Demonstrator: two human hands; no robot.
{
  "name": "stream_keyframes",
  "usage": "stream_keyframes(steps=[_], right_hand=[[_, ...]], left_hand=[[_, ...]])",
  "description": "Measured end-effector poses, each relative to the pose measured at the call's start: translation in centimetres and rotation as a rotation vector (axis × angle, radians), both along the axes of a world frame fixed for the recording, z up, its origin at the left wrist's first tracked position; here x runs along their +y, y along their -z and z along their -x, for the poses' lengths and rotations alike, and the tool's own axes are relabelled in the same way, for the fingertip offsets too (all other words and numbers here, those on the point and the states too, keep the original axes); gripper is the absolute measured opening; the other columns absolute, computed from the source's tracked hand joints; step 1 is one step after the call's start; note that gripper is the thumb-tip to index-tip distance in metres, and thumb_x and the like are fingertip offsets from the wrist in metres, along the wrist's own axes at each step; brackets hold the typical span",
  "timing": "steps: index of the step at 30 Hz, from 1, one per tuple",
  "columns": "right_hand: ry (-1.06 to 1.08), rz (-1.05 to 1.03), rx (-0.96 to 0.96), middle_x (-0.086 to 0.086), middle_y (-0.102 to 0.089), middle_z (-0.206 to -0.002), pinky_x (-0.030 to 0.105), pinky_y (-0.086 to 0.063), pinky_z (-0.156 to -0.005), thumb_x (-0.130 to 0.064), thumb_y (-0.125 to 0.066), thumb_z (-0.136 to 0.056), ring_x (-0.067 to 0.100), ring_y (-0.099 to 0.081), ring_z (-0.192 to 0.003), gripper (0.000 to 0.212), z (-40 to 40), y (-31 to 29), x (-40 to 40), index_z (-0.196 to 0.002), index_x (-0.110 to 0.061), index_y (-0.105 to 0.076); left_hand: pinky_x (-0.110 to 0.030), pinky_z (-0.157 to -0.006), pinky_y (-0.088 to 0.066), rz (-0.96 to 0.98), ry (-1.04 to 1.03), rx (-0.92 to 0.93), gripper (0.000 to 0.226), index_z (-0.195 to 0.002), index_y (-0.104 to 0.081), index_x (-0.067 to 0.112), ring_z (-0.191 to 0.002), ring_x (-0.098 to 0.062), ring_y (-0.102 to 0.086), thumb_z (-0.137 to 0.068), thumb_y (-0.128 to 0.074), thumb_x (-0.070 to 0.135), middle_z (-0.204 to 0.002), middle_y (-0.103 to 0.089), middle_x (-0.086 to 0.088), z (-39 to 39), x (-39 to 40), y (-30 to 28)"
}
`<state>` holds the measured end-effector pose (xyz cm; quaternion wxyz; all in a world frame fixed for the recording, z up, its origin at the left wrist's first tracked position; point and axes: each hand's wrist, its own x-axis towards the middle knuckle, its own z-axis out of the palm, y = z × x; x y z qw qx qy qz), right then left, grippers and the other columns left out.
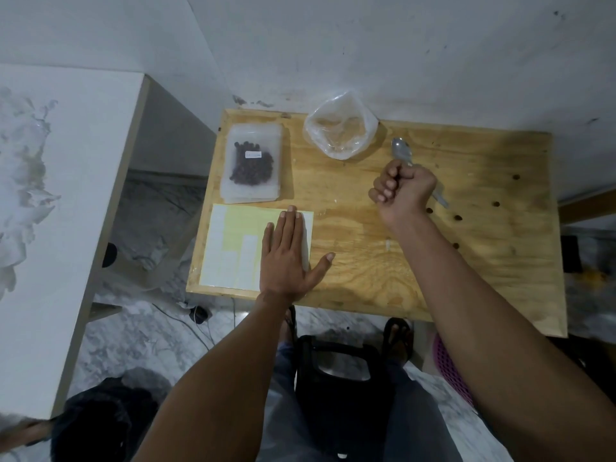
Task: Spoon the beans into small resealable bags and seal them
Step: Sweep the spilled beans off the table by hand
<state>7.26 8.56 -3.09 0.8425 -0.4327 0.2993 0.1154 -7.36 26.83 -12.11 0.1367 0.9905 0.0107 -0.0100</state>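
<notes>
A metal spoon (pixel 402 151) lies across the wooden table (pixel 433 261), and my right hand (pixel 405 191) grips its handle in a fist, bowl pointing away from me. At the table's far edge stands a clear plastic bag (pixel 340 128), open and crumpled; I see no beans in it. To its left, a small resealable bag of dark beans (pixel 252 163) with a white label lies on top of a stack of such bags. My left hand (pixel 286 255) rests flat, fingers straight, on a yellow label sheet (pixel 233 248) at the near left corner.
A few loose dark beans (pixel 496 204) lie scattered on the table's right part. A white cabinet (pixel 60 195) stands to the left. Below the near edge are a black chair back (pixel 336 368), my sandalled feet and a cable on the marbled floor.
</notes>
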Motion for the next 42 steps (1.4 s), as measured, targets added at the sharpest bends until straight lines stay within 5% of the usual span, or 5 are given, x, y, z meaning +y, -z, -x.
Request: stream_keyframes(steps=[13,18,24,31,42], right_hand=[[-0.162,0.18,0.151,-0.004,-0.041,-0.053,0.022,-0.022,-0.039,-0.03,-0.044,-0.102,0.009,-0.029,-0.042,0.038,1.3,1.2,-3.9,-0.066,-0.018,-0.047],[-0.225,0.656,0.199,-0.002,-0.043,-0.06,0.022,-0.029,-0.042,-0.032,-0.051,-0.099,0.013,-0.036,-0.045,0.034,2.5,2.0,-5.0,-0.068,-0.019,-0.049],[-0.546,1.416,-0.097,0.004,-0.056,-0.059,0.035,-0.05,-0.068,-0.037,-0.059,-0.098,0.027,-0.059,-0.068,0.048,4.3,3.0,-6.1,-0.057,-0.011,-0.054],[-0.619,1.504,-0.074,0.005,-0.073,-0.109,0.034,-0.054,-0.084,-0.036,-0.073,-0.088,0.028,-0.067,-0.103,0.028,4.6,3.9,-5.2,-0.111,-0.02,-0.071],[-0.629,1.594,-0.284,0.009,-0.074,-0.092,0.031,-0.044,-0.068,-0.026,-0.06,-0.098,0.029,-0.067,-0.087,0.017,5.3,5.7,-5.6,-0.104,-0.013,-0.07]], left_hand=[[-0.048,-0.126,-0.01,0.002,0.004,0.002,0.098,-0.158,-0.021,0.002,-0.157,-0.024,-0.007,-0.093,-0.044,0.071,-0.169,-0.013,-0.013,0.1,0.0,-0.2],[-0.05,-0.125,-0.016,-0.015,0.01,-0.01,0.096,-0.156,-0.027,-0.001,-0.155,-0.029,-0.015,-0.092,-0.039,0.07,-0.166,-0.019,-0.017,0.2,-0.2,0.0],[-0.058,-0.121,-0.016,-0.024,-0.034,0.091,0.099,-0.155,-0.024,-0.001,-0.153,-0.035,-0.019,-0.086,-0.036,0.068,-0.165,-0.021,-0.02,-1.8,-2.3,-1.9],[-0.053,-0.126,-0.008,0.077,0.184,-0.022,0.109,-0.159,-0.012,0.0,-0.157,-0.031,-0.003,-0.087,-0.043,0.077,-0.168,-0.006,-0.02,-3.2,-8.3,-1.2],[-0.056,-0.124,-0.012,-0.055,0.229,0.017,0.113,-0.157,-0.019,-0.003,-0.157,-0.031,-0.004,-0.086,-0.033,0.084,-0.167,-0.01,-0.019,-3.8,-9.2,0.4]])
